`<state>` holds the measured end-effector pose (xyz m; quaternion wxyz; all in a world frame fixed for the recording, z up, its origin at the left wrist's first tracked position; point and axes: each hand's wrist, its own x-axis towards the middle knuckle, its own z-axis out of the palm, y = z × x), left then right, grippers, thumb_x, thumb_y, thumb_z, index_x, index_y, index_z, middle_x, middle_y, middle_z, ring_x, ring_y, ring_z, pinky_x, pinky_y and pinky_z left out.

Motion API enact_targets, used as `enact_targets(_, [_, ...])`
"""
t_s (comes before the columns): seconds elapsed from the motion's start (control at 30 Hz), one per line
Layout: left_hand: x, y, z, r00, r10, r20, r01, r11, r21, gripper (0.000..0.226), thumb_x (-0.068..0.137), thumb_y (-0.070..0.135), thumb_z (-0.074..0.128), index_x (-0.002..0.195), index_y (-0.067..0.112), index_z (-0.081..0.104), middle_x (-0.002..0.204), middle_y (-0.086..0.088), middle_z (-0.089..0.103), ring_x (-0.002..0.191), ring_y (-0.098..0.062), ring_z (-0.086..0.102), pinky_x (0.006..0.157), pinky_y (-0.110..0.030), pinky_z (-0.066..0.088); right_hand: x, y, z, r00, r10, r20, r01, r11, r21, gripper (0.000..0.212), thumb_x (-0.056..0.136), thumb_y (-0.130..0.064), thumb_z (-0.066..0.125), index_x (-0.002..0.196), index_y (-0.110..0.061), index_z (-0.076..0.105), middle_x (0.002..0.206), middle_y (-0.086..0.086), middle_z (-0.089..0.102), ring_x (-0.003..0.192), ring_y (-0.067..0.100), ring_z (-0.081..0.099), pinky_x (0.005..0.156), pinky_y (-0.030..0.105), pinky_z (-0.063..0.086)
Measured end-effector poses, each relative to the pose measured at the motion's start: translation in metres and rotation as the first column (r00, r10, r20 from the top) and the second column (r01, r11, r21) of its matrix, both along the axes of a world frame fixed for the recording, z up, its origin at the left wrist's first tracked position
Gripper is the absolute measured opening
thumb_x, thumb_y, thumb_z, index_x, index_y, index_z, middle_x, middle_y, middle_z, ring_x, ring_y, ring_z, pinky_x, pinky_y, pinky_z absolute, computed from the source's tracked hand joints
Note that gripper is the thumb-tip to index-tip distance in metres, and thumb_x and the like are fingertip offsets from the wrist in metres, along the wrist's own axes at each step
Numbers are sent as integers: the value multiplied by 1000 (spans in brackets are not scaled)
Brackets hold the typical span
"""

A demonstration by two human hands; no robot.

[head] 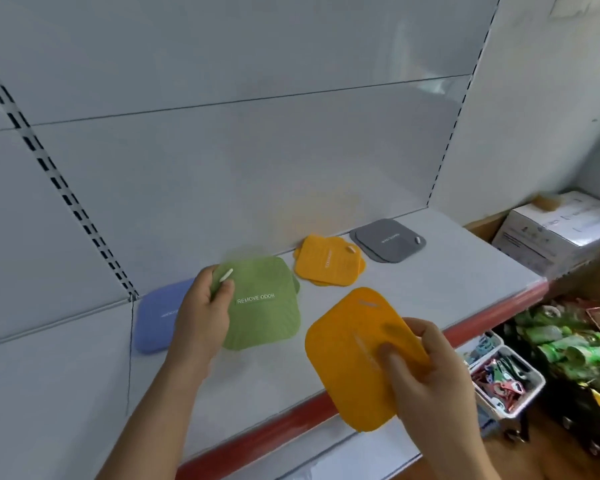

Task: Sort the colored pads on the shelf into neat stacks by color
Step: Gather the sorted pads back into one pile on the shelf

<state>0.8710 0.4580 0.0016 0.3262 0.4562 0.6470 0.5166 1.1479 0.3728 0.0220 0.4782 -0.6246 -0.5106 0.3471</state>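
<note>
My right hand point(426, 368) pinches an orange pad point(354, 355) by its right edge and holds it above the shelf's front edge. My left hand point(205, 310) grips the left corner of a green pad point(264, 306) labelled REMOVE ODOR, which lies on a green stack. A blue pad point(156, 315) lies to the left, partly hidden by my left hand. Further back sit an orange stack point(328, 261) and a grey stack point(387, 240).
The white shelf point(447, 271) has a red front strip point(291, 424) and a back panel close behind the stacks. To the right stand a white carton point(555, 230), a white basket of small items point(506, 379) and green packets point(568, 341) lower down.
</note>
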Motion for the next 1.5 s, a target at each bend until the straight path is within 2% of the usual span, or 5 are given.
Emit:
enact_targets(0.37, [-14, 97, -21, 966, -87, -245, 61, 992, -110, 17, 105, 24, 54, 116, 27, 66, 105, 2, 74, 102, -26, 67, 91, -42, 52, 1, 83, -3, 990, 118, 76, -117, 993, -13, 25, 95, -21, 65, 96, -45, 62, 77, -15, 70, 61, 9, 63, 47, 21, 44])
enact_targets(0.7, [2, 112, -30, 732, -80, -676, -36, 987, -157, 52, 94, 16, 67, 144, 20, 53, 142, -2, 62, 131, -28, 55, 107, -40, 45, 14, 154, -20, 977, 195, 85, -191, 980, -57, 27, 93, -21, 65, 98, -47, 61, 82, -21, 70, 66, 11, 65, 56, 39, 56])
enact_targets(0.97, [29, 85, -16, 546, 93, -832, -161, 987, 4, 49, 84, 19, 80, 131, 12, 64, 127, -9, 67, 119, -34, 61, 98, -46, 55, 8, 236, -23, 929, 308, 205, -295, 951, -92, 23, 88, -24, 61, 104, -41, 59, 71, -4, 69, 64, 22, 66, 60, 45, 58])
enact_targets(1.17, [53, 62, -20, 511, 75, -856, -197, 980, -32, 42, 90, 40, 63, 124, 16, 69, 123, -4, 72, 112, -30, 67, 92, -44, 57, 3, 262, -44, 654, 331, 680, -378, 922, -85, 29, 93, -27, 56, 122, -25, 56, 90, 7, 69, 87, 35, 62, 62, 38, 42])
enact_targets(1.5, [73, 40, -21, 484, 52, -874, -243, 967, -77, 45, 91, 47, 49, 119, 18, 71, 113, 2, 72, 105, -26, 66, 87, -43, 57, 16, 258, -55, 443, 182, 878, -404, 915, 14, 45, 82, -45, 72, 118, -19, 66, 121, 7, 62, 114, 35, 53, 83, 45, 51])
